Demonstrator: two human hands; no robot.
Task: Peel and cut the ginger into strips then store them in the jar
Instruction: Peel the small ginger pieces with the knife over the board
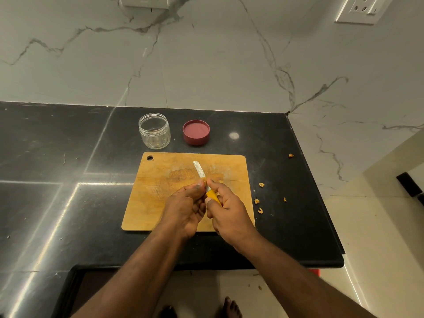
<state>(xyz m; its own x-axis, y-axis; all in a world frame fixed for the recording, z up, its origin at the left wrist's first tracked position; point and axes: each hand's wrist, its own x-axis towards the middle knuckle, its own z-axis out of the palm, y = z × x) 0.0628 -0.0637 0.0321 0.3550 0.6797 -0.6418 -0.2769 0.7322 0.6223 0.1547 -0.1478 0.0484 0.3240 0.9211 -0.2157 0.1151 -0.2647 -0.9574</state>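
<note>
Both hands meet over the worn wooden cutting board (160,203) on the black stone tabletop (68,157). The right hand (229,214) has its grip curled round the yellow handle of a small steel-bladed knife (199,170), blade pointing away toward the wall. The left hand (185,207) is curled right against it, fingertips pinching something at the base of the blade. That should be the piece of ginger, but the fingers hide it and I cannot make it out.

The worry is how close that left thumb sits to the edge. Ginger is knobbly, so a scrape could skid off a bump and into skin, or the small piece could squirt out of the pinch.

Brown peel scraps (258,200) already lie on the tabletop right of the board, so more will likely scatter. The clear round plastic jar (154,131) stands open and apparently empty behind the board, its dark red lid (196,132) beside it, both well apart from the hands.
</note>
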